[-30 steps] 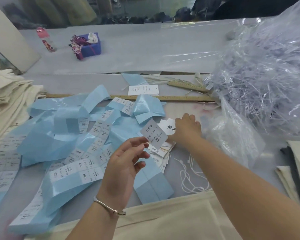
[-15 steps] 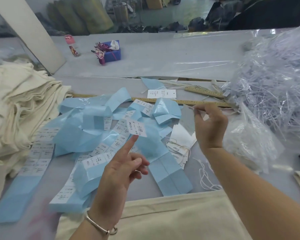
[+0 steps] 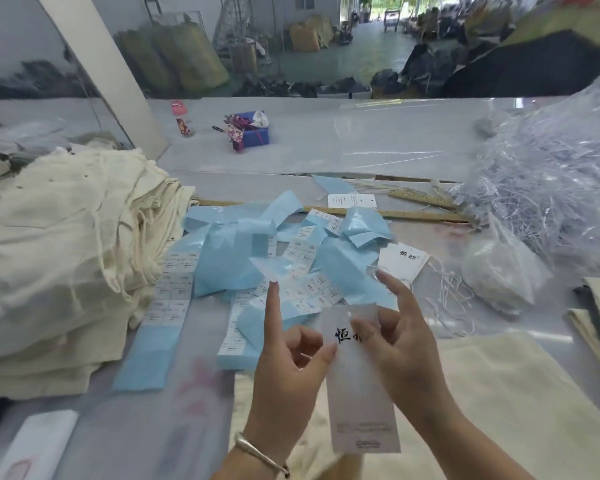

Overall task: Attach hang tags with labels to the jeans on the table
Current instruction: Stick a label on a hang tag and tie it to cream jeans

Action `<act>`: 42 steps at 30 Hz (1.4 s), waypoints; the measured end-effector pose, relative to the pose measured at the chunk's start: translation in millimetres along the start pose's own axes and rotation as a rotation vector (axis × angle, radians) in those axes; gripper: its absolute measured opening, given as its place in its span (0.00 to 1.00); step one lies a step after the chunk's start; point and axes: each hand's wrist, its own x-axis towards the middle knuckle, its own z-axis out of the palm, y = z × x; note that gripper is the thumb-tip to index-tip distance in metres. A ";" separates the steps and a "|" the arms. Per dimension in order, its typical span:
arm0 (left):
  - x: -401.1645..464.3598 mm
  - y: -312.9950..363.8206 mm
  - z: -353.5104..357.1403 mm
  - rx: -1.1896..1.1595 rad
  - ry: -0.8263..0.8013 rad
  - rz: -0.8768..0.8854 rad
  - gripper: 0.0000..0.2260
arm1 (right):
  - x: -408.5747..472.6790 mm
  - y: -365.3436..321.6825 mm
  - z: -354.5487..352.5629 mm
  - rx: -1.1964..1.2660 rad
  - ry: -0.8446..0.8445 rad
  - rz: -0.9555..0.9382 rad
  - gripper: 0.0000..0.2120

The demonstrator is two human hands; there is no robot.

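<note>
A white hang tag (image 3: 361, 410) with black characters hangs upright in front of me over the cream jeans (image 3: 499, 393) spread at the table's near edge. My right hand (image 3: 402, 348) pinches the tag's top near its punched hole, index finger raised. My left hand (image 3: 288, 368) has its thumb on the tag's left edge. Its index finger points up with a small, blurred label sticker (image 3: 269, 268) stuck to the tip. More hang tags (image 3: 402, 259) lie stacked beyond, next to loose white strings (image 3: 451, 292).
Blue label backing sheets (image 3: 229, 251) litter the middle of the table. A tall stack of cream jeans (image 3: 59, 254) fills the left. A clear bag of plastic strips (image 3: 551, 195) sits right, a wooden ruler (image 3: 413, 214) behind. A blue box (image 3: 253, 133) stands far back.
My right hand has come back from the tag pile with a hang tag and brought it near. My left hand moved in beside it, the sticker still on its fingertip.
</note>
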 end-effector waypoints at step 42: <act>-90.9 42.9 -135.5 -0.383 -0.119 -0.093 0.10 | -163.3 -49.8 91.6 0.244 -0.049 0.245 0.35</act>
